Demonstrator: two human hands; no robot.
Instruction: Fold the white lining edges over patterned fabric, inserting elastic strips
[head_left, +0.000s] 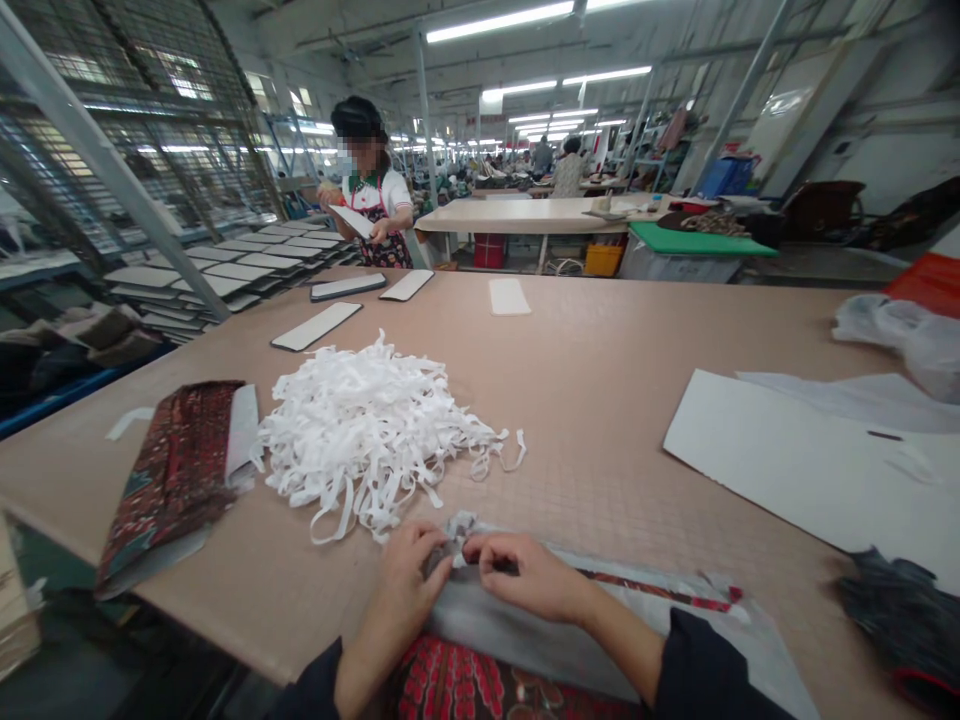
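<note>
The head view shows the left hand (pixel 412 568) and right hand (pixel 529 575), fingers apparently pinching a crumpled corner of grey-backed patterned fabric (pixel 476 612) at the near edge of the counter (pixel 600 400). A slack pinch could let folds slip; the close-lying white strips (pixel 375 430) might snag underneath.

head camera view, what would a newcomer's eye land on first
Probably the tangled heap of white strips, left of centre on the tan table. Next, nearer the camera, the left hand and right hand, close together at a grey sheet beside red patterned fabric. A dark red patterned piece lies left of the heap.
</note>
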